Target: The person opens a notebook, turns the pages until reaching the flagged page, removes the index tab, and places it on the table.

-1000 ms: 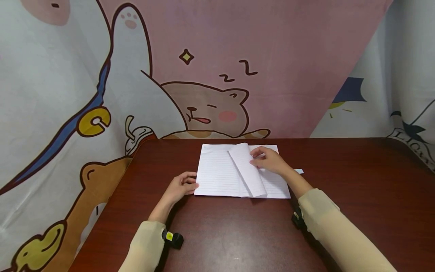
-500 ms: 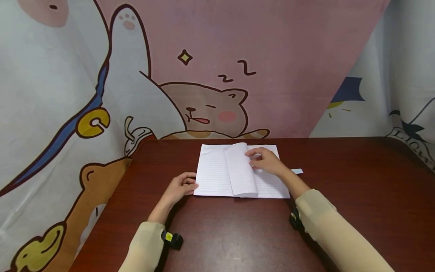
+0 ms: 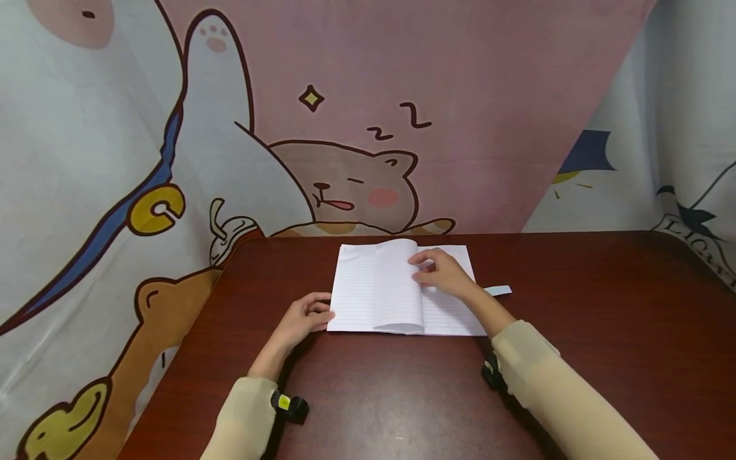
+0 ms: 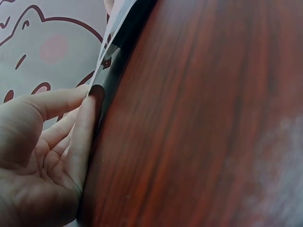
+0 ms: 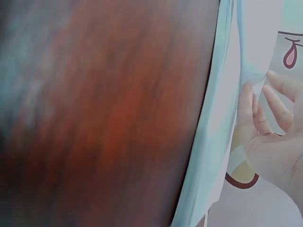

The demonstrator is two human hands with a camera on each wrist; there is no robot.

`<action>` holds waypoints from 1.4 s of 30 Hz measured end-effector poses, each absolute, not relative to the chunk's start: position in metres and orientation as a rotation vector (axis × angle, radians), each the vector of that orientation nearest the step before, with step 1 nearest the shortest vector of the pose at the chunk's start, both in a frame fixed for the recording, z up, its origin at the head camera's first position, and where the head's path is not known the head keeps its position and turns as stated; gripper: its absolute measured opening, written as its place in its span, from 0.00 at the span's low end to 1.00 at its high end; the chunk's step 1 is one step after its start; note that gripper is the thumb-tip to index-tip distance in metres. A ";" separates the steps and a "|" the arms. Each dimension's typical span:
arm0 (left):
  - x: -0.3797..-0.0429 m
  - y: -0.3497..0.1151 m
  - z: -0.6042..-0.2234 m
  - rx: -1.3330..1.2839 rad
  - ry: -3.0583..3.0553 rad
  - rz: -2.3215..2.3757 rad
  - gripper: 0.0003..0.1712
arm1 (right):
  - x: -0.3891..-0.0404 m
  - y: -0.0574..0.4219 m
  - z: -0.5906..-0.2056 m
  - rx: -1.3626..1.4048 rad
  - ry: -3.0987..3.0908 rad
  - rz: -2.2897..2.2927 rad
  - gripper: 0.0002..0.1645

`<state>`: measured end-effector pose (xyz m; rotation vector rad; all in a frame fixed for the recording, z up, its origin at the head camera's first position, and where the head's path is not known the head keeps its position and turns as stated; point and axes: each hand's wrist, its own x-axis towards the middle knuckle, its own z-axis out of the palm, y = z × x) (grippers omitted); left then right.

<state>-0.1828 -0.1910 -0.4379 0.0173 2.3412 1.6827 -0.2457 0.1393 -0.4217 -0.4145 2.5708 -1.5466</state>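
Observation:
An open lined notebook [image 3: 352, 287] lies on the dark wooden table, with one page [image 3: 397, 287] curled over leftward near its middle. My left hand [image 3: 301, 319] pinches the notebook's left edge between thumb and finger; the left wrist view shows this hand [image 4: 47, 142] close up. At the right side of the curled page is my right hand [image 3: 445, 273], its fingertips touching the page's bulge. In the right wrist view the fingers [image 5: 279, 111] are spread and loosely bent against the white sheet [image 5: 258, 38].
A pale strip [image 3: 498, 290] sticks out past the notebook's right edge. The brown table [image 3: 368, 390] extends in front and to both sides. Behind it hangs a cartoon-printed cloth [image 3: 489, 128]. Each wrist carries a small black camera [image 3: 296, 409].
My right hand has moved left, and the curled page has shifted left with it, its free edge lying over more of the left page. My left hand has stayed at the notebook's edge.

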 end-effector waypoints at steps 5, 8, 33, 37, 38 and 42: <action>-0.183 -0.192 -0.439 0.031 2.338 1.681 0.25 | -0.245 0.133 -0.420 -0.423 2.619 -1.513 0.20; -0.183 -0.192 -0.440 0.040 2.341 1.679 0.25 | -0.245 0.130 -0.420 -0.435 2.659 -1.494 0.19; -0.183 -0.192 -0.441 0.045 2.332 1.681 0.24 | -0.241 0.110 -0.421 -0.423 2.574 -1.534 0.20; -0.183 -0.193 -0.441 0.056 2.326 1.687 0.25 | -0.240 0.108 -0.419 -0.434 2.547 -1.547 0.19; -0.183 -0.193 -0.441 0.061 2.325 1.686 0.25 | -0.240 0.108 -0.419 -0.443 2.543 -1.547 0.19; -0.182 -0.193 -0.440 0.060 2.315 1.687 0.26 | -0.239 0.107 -0.418 -0.458 2.541 -1.530 0.18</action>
